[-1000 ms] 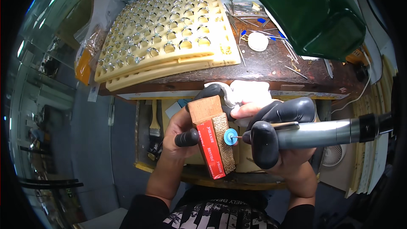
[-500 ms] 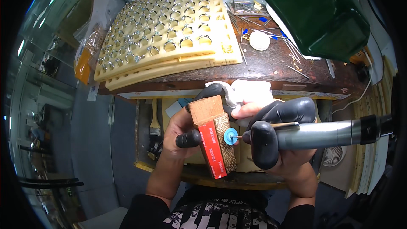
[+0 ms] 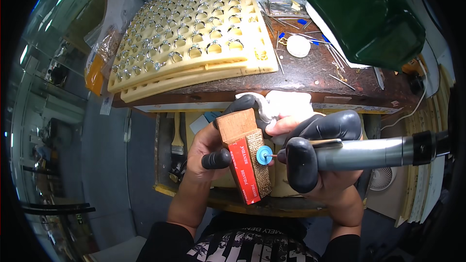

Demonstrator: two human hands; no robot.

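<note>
My left hand (image 3: 204, 145), with black covers on its fingers, grips a wooden block (image 3: 236, 125) tilted upright. The block has a red printed side and a rough, brown-gold textured face. In my right hand (image 3: 335, 127), also with black finger covers, is a silver rotary handpiece (image 3: 366, 155) pointing left. At its tip a blue disc (image 3: 264, 155) meets the textured face or sits just in front of it; the exact contact is unclear. Behind my fingers lies a white cloth-like pad (image 3: 291, 102) at the bench edge, partly hidden.
Cream trays (image 3: 184, 63) full of silver-coloured rings stand at the back left. A green lamp shade (image 3: 359, 19) overhangs the right. Thin metal burs (image 3: 342, 81) and a round white piece (image 3: 298, 46) lie on the dark bench (image 3: 233, 81). A brush (image 3: 177, 138) lies in the drawer below.
Hardly anything differs. My hands, the block and the handpiece keep nearly the same places, with only a tiny shift of the whole view.
</note>
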